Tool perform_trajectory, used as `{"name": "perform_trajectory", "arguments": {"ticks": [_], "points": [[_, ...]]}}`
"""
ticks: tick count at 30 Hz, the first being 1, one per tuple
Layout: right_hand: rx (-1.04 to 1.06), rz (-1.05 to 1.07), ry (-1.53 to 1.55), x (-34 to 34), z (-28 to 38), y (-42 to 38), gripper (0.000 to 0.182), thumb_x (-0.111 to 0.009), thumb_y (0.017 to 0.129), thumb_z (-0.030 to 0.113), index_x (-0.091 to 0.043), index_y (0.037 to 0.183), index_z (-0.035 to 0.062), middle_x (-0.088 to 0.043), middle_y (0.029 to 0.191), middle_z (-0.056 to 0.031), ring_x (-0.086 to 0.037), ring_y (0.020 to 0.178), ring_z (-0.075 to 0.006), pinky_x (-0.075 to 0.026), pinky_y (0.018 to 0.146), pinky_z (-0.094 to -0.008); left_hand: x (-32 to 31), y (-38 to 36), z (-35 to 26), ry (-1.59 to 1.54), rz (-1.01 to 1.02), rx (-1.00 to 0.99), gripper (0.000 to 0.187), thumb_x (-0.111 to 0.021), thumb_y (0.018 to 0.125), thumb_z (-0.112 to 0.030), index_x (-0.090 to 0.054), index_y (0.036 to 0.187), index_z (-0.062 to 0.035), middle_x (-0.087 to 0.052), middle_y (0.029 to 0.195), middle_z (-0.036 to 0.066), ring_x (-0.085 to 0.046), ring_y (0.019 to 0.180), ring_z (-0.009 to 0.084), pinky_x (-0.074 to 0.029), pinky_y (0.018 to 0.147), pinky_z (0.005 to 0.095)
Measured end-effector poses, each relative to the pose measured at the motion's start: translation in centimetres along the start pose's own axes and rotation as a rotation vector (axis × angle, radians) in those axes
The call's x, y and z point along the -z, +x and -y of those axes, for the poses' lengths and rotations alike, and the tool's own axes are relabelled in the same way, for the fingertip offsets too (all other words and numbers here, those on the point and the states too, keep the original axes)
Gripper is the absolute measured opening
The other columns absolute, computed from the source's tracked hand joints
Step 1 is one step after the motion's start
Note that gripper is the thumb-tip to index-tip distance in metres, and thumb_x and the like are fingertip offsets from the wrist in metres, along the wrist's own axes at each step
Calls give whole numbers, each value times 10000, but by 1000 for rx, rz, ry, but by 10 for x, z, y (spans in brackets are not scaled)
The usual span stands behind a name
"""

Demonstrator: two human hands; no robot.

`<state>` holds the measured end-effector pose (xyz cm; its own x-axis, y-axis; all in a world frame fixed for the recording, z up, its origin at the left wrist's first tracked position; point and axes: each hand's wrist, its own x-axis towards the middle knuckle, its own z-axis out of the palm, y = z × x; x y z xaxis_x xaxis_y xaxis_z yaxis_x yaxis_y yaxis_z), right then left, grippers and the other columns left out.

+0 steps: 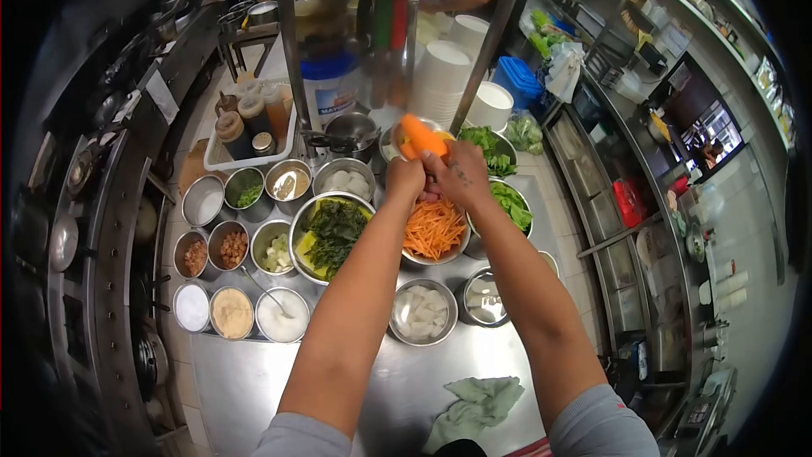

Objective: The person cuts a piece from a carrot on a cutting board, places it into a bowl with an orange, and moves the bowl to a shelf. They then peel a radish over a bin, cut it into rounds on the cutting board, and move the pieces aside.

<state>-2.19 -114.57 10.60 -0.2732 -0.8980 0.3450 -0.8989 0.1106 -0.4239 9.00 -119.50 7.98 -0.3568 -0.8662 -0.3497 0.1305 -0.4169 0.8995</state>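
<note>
Above a metal bowl of shredded carrot (433, 233), my two hands are close together. A bright orange carrot (420, 137) sticks up and away from them, slightly blurred. My right hand (461, 173) is closed around its near end, with the thumb against it. My left hand (406, 179) is a fist touching the right hand. What its fingers hold is hidden. Behind the carrot is a partly covered metal bowl (391, 152). Leafy greens (512, 205) fill a bowl to the right, and a bowl of dark green leaves (334, 237) stands left of my forearm.
Several small metal containers with white cubes (420, 313), white powder (192, 306) and diced pieces (233, 250) crowd the steel table. A basket of sauce bottles (254, 151) stands back left. Stacked white tubs (447, 68) stand behind. A green cloth (475, 410) lies near me.
</note>
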Motion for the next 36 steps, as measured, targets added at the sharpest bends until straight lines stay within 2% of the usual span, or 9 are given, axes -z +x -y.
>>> {"name": "perform_trajectory", "arguments": {"ticks": [14, 19, 21, 22, 23, 24, 26, 30, 36], "points": [[-291, 130, 400, 171, -68, -235, 447, -729, 875, 301, -621, 1214, 32, -602, 1172, -147, -596, 1068, -269, -494, 890, -373, 10, 19, -18, 149, -246, 24, 330, -473, 957, -111, -599, 1098, 159, -700, 767, 219, -709, 565, 272, -578, 444, 301], [-581, 13, 207, 242, -99, -375, 419, -741, 864, 269, -629, 1199, 44, -604, 1148, -122, -587, 1073, -244, -495, 871, -376, 42, 43, -4, 214, -423, -111, 607, -703, 841, -357, -504, 1269, 25, -661, 1002, 184, -698, 747, 280, -584, 573, 386], [-614, -80, 186, 271, -104, -432, 409, -750, 864, 259, -631, 1189, 39, -610, 1132, -117, -591, 1071, -246, -498, 864, -381, 63, 41, -8, 133, -399, -353, 426, -656, 882, -267, -518, 1247, -98, -670, 1013, 127, -672, 699, 292, -574, 593, 372], [-741, -138, 258, 283, -94, -454, 400, -752, 868, 262, -636, 1168, 23, -617, 1114, -119, -599, 1052, -257, -498, 862, -376, 98, 70, -23, 613, -107, -463, 332, -622, 933, -260, -557, 1231, -129, -678, 1031, 107, -688, 750, 298, -580, 617, 381], [-680, -220, 228, 280, -101, -487, 390, -745, 878, 265, -639, 1147, 4, -622, 1102, -127, -605, 1037, -268, -498, 870, -367, 91, 74, -31, 313, -205, -463, 330, -605, 960, -293, -583, 1247, -132, -685, 1073, 91, -703, 813, 285, -569, 616, 361], [-665, -299, 233, 279, -104, -514, 368, -731, 891, 271, -646, 1123, -1, -624, 1108, -136, -604, 1040, -274, -497, 877, -362, 128, 126, -52, 189, 94, -360, 347, -592, 970, -273, -576, 1287, -134, -687, 1119, 77, -709, 875, 262, -554, 603, 323], [-753, -316, 300, 282, -99, -552, 354, -710, 910, 297, -631, 1126, 28, -634, 1096, -139, -627, 1001, -264, -511, 877, -371, 3, -57, -71, 448, -42, -551, 332, -618, 980, -327, -590, 1252, -139, -686, 1143, 31, -683, 864, 155, -496, 568, 252], [-741, -310, 339, 281, -76, -614, 351, -698, 921, 281, -624, 1135, 12, -643, 1061, -139, -629, 1014, -284, -508, 890, -381, -40, -134, -44, 644, 300, -616, 200, -583, 1011, -307, -591, 1037, -109, -599, 805, 0, -555, 630, 46, -408, 449, 188], [-732, -377, 268, 301, -60, -732, 330, -667, 921, 295, -609, 1122, 40, -620, 1058, -138, -598, 1050, -325, -493, 891, -413, -134, -302, 37, 666, 685, -475, 185, -585, 1008, -297, -566, 1015, -113, -626, 830, 11, -562, 592, 60, -430, 452, 182]]}}
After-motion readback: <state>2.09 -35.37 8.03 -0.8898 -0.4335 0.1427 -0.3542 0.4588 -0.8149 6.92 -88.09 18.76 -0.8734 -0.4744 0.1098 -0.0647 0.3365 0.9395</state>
